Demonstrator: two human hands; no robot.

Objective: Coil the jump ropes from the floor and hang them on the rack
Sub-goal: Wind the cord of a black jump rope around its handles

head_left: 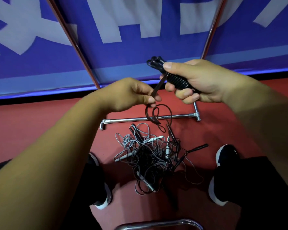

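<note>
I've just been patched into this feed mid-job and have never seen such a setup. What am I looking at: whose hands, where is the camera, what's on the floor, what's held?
There is no machine here. A person works with two bare hands, and the single picture comes from a camera worn on the head, looking forward and down. The right hand grips a ribbed black handle with rope loops bunched at its top. The left hand pinches a black rope that hangs down in loose loops. On the red floor, between the person's dark shoes, lies a tangled pile of black and grey jump ropes with black and white handles. Behind it stands the chrome rack, in front of a blue banner.
</note>
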